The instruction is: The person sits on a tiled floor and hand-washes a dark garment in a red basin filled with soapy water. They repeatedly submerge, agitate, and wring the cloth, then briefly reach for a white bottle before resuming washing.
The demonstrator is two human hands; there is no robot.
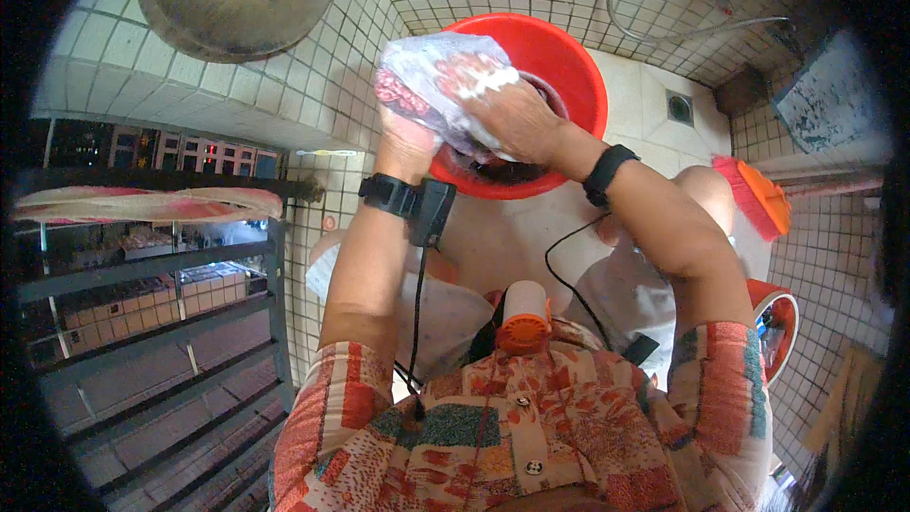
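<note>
A wet, light-coloured cloth (437, 60) with a pink patterned patch is bunched up over the left side of a red plastic basin (593, 78). My left hand (409, 135) grips it from below, its fingers mostly hidden under the fabric. From above, my right hand (508, 107) presses on the cloth, with white suds over its knuckles and fingers. Dark, foamy water (508, 172) shows inside the basin beneath both hands. Black straps circle both wrists, and a small black box (432, 213) sits on the left one.
A red and orange broom head (757, 195) lies at the right, near a floor drain (680, 108). Dark metal railing bars (156, 270) line the left side. At the upper left is a large round vessel (234, 7). A shower hose (668, 37) hangs along the tiled wall.
</note>
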